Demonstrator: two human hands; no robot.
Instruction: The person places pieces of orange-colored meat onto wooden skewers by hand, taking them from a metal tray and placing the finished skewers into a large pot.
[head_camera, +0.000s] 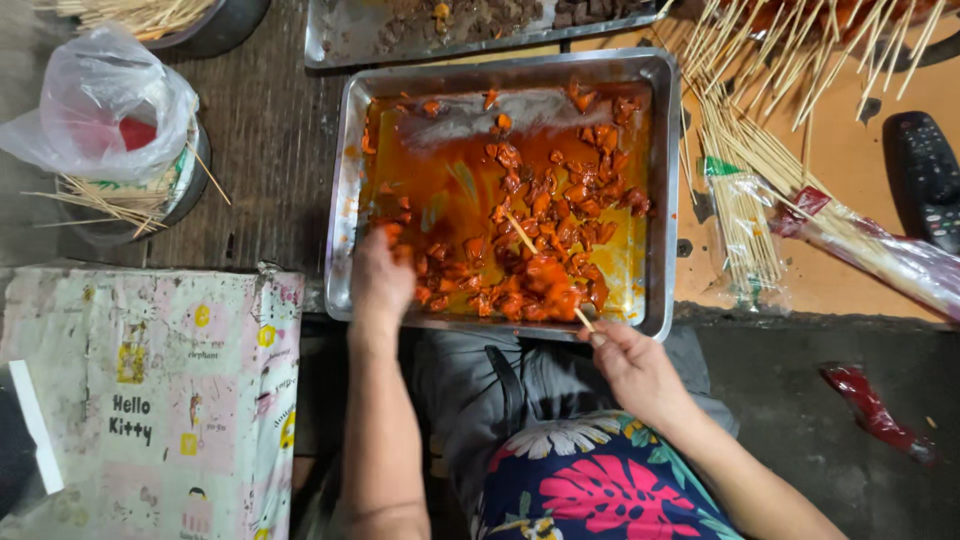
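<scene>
A steel tray (345, 180) holds red-orange marinated meat pieces (545, 200) in sauce. My left hand (380, 280) reaches into the tray's near left corner, its fingers down among the meat. My right hand (635, 365) is at the tray's near edge, pinching the end of a bamboo skewer (530, 245). The skewer slants up into the tray with several meat pieces threaded on its lower part.
Loose bamboo skewers (760, 110) and bagged ones (745, 230) lie to the right, beside a black remote (930, 170). A bowl with a plastic bag (100, 110) stands on the left. A second tray (440, 25) lies beyond. A patterned box (150, 400) sits at the near left.
</scene>
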